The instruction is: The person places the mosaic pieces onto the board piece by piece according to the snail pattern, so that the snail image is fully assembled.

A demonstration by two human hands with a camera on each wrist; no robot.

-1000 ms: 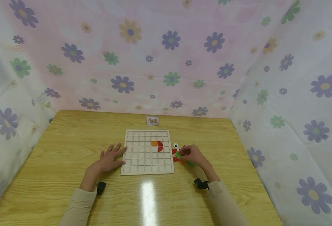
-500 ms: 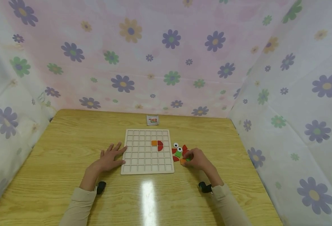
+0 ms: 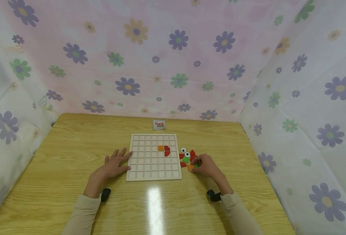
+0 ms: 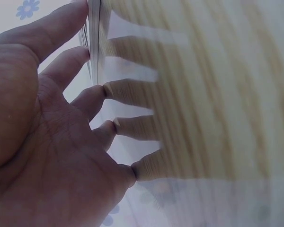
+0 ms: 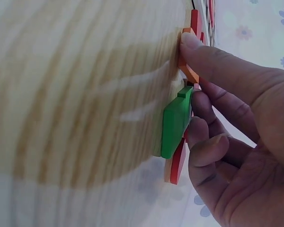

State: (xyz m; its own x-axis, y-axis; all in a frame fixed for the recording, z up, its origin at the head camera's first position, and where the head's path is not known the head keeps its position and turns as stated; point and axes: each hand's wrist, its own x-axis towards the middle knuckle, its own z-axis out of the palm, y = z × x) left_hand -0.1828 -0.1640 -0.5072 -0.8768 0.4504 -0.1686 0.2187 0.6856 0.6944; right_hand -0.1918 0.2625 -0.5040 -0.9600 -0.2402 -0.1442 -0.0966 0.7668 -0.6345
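In the head view a pale wooden grid board [image 3: 153, 171] lies on the table. An orange square tile [image 3: 160, 148] and two red quarter-round tiles [image 3: 167, 151] sit in its cells. My left hand [image 3: 111, 166] is spread flat at the board's left side, thumb and index fingertip at its edge; its other fingertips [image 4: 128, 174] rest on the tabletop. To the right of the board, my right hand [image 3: 205, 165] pinches another orange tile [image 5: 186, 66] between thumb and fingers, low over the table. A green tile [image 5: 175, 125] and a red tile [image 5: 178, 163] lie beside those fingers.
Two round eye pieces [image 3: 185, 152], a green tile [image 3: 186, 159] and several red pieces [image 3: 183, 164] lie between board and right hand. A small picture card [image 3: 159, 124] lies behind the board. Flowered cloth [image 3: 173, 65] surrounds the wooden table [image 3: 125, 209].
My right hand has moved slightly right and toward me, from near the green tile to the orange tile, uncovering red pieces and an eye piece. My left hand stays at the board's edge.
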